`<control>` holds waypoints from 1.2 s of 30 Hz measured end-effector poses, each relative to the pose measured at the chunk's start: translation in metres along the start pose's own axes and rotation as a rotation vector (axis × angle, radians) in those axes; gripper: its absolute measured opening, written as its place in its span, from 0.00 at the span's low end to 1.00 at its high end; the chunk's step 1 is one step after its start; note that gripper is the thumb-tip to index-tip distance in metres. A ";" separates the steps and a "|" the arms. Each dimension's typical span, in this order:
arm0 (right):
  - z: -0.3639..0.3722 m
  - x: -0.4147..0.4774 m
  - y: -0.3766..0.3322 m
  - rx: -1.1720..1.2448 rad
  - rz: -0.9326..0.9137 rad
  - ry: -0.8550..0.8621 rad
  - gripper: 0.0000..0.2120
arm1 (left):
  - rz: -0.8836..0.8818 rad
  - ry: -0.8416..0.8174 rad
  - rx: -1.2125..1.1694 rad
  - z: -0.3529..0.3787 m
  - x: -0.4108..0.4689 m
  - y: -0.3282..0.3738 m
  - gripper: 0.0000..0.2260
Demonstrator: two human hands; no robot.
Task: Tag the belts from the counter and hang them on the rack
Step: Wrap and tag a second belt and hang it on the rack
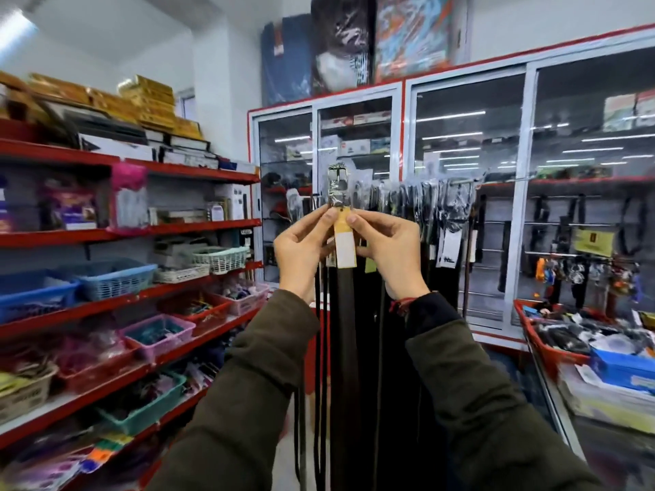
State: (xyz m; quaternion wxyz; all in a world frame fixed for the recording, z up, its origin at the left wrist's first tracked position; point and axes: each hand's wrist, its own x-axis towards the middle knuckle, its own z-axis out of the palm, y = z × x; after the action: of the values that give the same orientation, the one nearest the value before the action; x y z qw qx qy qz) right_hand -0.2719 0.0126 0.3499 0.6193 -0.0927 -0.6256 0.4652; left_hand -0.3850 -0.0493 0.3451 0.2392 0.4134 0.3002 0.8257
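A dark brown belt [345, 331] hangs straight down in front of me, its silver buckle [336, 187] wrapped in clear plastic at the top. A yellow and white paper tag [345, 244] sits just under the buckle. My left hand [301, 248] pinches the belt and tag from the left, and my right hand [386, 248] pinches them from the right, thumbs meeting near the tag's top. Behind the belt, the rack [464, 179] carries several dark belts with plastic-wrapped buckles and white tags.
Red shelves [198, 226] with plastic baskets run along the left. Glass-door cabinets [468, 193] stand behind the rack. A glass counter [581, 412] at the right holds a red basket [553, 352] of goods and a blue box [623, 368].
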 end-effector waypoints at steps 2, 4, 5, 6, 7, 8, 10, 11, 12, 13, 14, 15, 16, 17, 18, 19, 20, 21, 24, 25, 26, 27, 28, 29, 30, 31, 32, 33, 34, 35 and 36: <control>0.010 0.011 -0.004 0.004 0.029 0.009 0.07 | 0.003 0.027 0.007 0.000 0.008 0.008 0.08; 0.017 0.020 -0.006 -0.018 0.074 0.016 0.09 | -0.020 0.056 0.007 -0.002 0.015 0.013 0.06; 0.019 0.023 -0.006 -0.020 0.098 0.019 0.08 | -0.037 0.065 0.011 -0.003 0.018 0.014 0.05; 0.020 0.024 -0.005 -0.021 0.118 0.024 0.08 | -0.057 0.068 0.016 -0.004 0.020 0.014 0.05; 0.021 0.025 -0.003 -0.028 0.133 0.031 0.07 | -0.081 0.067 0.016 -0.006 0.021 0.014 0.05; 0.021 0.025 -0.001 -0.037 0.146 0.040 0.06 | -0.105 0.063 0.012 -0.007 0.022 0.013 0.05; 0.022 0.024 0.003 -0.034 0.174 0.057 0.06 | -0.142 0.053 0.008 -0.009 0.023 0.010 0.05; 0.022 0.024 0.004 -0.026 0.187 0.065 0.06 | -0.152 0.048 0.009 -0.009 0.024 0.008 0.05; 0.023 0.024 0.003 -0.021 0.196 0.071 0.06 | -0.158 0.045 0.011 -0.009 0.025 0.007 0.04; 0.023 0.024 0.003 -0.017 0.200 0.075 0.06 | -0.161 0.044 0.014 -0.009 0.026 0.007 0.04; 0.024 0.024 0.001 -0.015 0.199 0.077 0.05 | -0.160 0.047 0.020 -0.008 0.028 0.006 0.04; 0.025 0.025 -0.001 -0.016 0.195 0.080 0.04 | -0.160 0.050 0.024 -0.007 0.031 0.006 0.03; 0.025 0.026 -0.002 -0.019 0.190 0.084 0.03 | -0.161 0.053 0.028 -0.005 0.033 0.005 0.03; 0.025 0.027 -0.003 -0.022 0.185 0.085 0.02 | -0.164 0.055 0.032 -0.004 0.035 0.005 0.03; 0.024 0.028 -0.003 -0.028 0.181 0.086 0.01 | -0.171 0.057 0.038 -0.003 0.037 0.004 0.04; 0.022 0.029 -0.003 -0.036 0.180 0.087 0.01 | -0.180 0.060 0.043 -0.003 0.039 0.003 0.04; 0.020 0.029 -0.001 -0.043 0.182 0.086 0.02 | -0.187 0.059 0.047 -0.003 0.040 0.001 0.03; 0.018 0.028 0.001 -0.050 0.187 0.083 0.02 | -0.191 0.054 0.047 -0.004 0.039 -0.002 0.03; 0.013 0.027 0.012 -0.119 0.194 0.076 0.06 | -0.162 0.050 0.086 -0.006 0.037 -0.013 0.07; 0.011 0.026 0.018 -0.162 0.183 0.077 0.08 | -0.131 0.055 0.115 -0.006 0.036 -0.017 0.10; 0.009 0.025 0.023 -0.223 0.157 0.085 0.09 | -0.074 0.060 0.174 -0.005 0.035 -0.021 0.13; 0.006 0.023 0.028 -0.307 0.115 0.105 0.10 | 0.012 0.068 0.272 -0.005 0.034 -0.026 0.15; 0.002 0.021 0.032 -0.398 0.064 0.130 0.12 | 0.115 0.081 0.401 -0.005 0.031 -0.032 0.16; -0.002 0.017 0.036 -0.477 0.011 0.151 0.13 | 0.222 0.086 0.531 -0.005 0.027 -0.037 0.18; -0.007 0.012 0.040 -0.539 -0.037 0.166 0.14 | 0.320 0.083 0.647 -0.005 0.022 -0.044 0.18; -0.013 0.006 0.044 -0.595 -0.084 0.170 0.14 | 0.409 0.073 0.741 -0.007 0.016 -0.051 0.19; -0.020 -0.001 0.049 -0.657 -0.127 0.170 0.14 | 0.484 0.059 0.823 -0.008 0.011 -0.060 0.20; -0.027 -0.008 0.055 -0.721 -0.167 0.164 0.14 | 0.545 0.049 0.913 -0.009 0.006 -0.070 0.20; -0.035 -0.015 0.060 -0.783 -0.204 0.155 0.14 | 0.601 0.046 1.022 -0.010 0.000 -0.079 0.21; -0.044 -0.022 0.065 -0.836 -0.231 0.149 0.14 | 0.648 0.033 1.127 -0.010 -0.007 -0.089 0.22; -0.053 -0.028 0.071 -0.884 -0.246 0.153 0.14 | 0.685 0.002 1.204 -0.008 -0.014 -0.099 0.23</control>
State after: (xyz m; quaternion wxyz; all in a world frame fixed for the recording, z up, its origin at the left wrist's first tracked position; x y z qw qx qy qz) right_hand -0.2529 0.0563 0.2706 0.6155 -0.3070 -0.7226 0.0691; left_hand -0.3699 0.0090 0.2652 -0.3065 0.5451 0.5589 0.5446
